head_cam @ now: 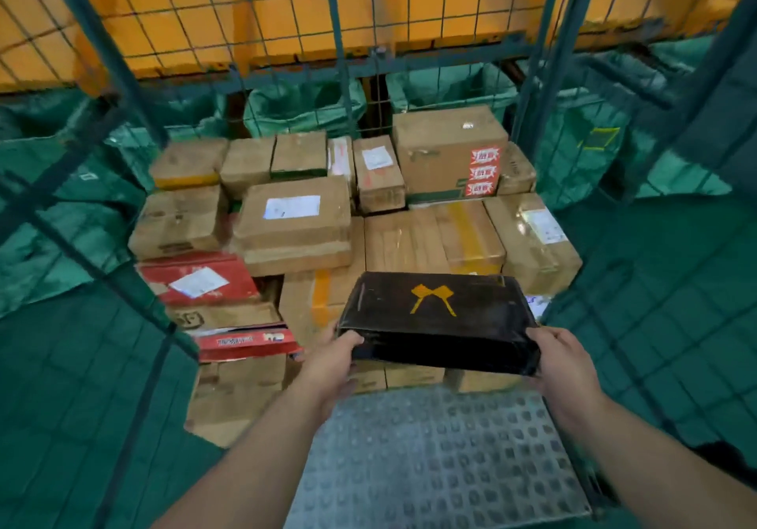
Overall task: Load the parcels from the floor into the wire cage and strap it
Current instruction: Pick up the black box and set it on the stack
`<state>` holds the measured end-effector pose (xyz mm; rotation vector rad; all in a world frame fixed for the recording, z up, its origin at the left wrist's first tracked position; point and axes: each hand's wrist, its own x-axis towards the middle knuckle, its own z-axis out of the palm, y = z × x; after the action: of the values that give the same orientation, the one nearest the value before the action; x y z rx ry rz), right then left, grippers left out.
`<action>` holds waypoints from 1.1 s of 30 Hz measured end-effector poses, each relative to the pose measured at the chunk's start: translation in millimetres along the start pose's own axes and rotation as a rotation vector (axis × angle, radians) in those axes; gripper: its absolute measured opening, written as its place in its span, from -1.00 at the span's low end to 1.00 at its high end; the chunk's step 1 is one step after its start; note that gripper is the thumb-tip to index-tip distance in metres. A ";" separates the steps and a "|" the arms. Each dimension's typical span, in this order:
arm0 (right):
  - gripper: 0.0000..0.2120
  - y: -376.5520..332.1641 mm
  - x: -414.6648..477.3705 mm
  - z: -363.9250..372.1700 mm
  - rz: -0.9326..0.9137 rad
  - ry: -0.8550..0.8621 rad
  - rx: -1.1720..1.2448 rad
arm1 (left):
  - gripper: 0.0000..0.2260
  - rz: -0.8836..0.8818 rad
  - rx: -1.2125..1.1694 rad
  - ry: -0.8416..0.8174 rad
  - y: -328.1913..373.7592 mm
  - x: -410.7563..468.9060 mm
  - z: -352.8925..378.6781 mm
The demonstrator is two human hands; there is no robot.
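The wire cage (336, 28) is open at the front over a studded floor plate (430, 455); stacked parcels (295, 225) block rear and left, and mesh closes three sides.

A single wide-angle camera worn on the person's head looked forward and down into the wire cage (336, 36) from its open front, close to the stacked parcels (295, 233), facing the cage's rear mesh wall (409, 53)

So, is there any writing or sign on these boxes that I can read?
Nothing reads clearly.
On the black parcel: orange bow-shaped mark, no words.
The red stickers on the big brown box: white characters, blurred.
The white label on the middle box: too small to read.
The red box at front left: white lettering, blurred.
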<state>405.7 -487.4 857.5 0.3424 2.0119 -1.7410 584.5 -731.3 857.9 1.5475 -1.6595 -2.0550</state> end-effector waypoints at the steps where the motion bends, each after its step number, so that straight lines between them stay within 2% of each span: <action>1: -0.83 -5.7 10.2 4.1 0.012 0.008 0.008 | -0.76 -0.005 0.018 -0.020 11.7 10.9 4.9; 6: -0.87 -30.2 65.3 21.4 0.008 0.047 0.079 | -0.85 -0.049 0.043 -0.050 50.4 59.1 31.8; 9: -0.93 -43.7 112.5 39.2 0.030 0.004 0.056 | -0.78 -0.088 0.036 -0.036 73.6 93.6 50.6; 12: -0.83 -49.8 170.7 57.0 0.056 -0.040 0.041 | -0.76 -0.115 -0.049 0.012 87.2 123.7 68.2; 15: -0.95 -63.0 208.4 80.0 0.045 -0.100 0.024 | -0.68 -0.117 -0.156 0.057 94.9 152.0 85.7; 19: -0.83 -64.8 253.0 105.6 0.023 -0.151 -0.045 | -0.85 -0.053 -0.335 0.153 110.4 179.0 110.7; 22: -0.74 -60.9 274.2 123.1 -0.025 -0.180 -0.111 | -0.80 -0.017 -0.426 0.186 125.0 193.3 126.0; 25: -0.69 -57.6 289.7 142.8 -0.076 -0.232 -0.227 | -0.84 -0.021 -0.571 0.149 135.0 200.4 131.4; 27: -0.62 -57.0 300.5 157.3 -0.073 -0.321 -0.322 | -0.82 -0.018 -0.578 0.149 138.3 204.4 128.1; 30: -0.54 -50.4 325.9 173.5 -0.071 -0.420 -0.420 | -0.68 -0.015 -0.632 0.151 141.1 208.9 117.5; 33: -0.49 -48.1 339.7 177.3 -0.046 -0.464 -0.443 | -0.68 -0.042 -0.624 0.137 139.0 211.6 109.1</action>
<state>120.1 -705.3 715.6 -0.2344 1.9811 -1.2017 334.3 -840.6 819.8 1.4506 -0.8191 -2.1337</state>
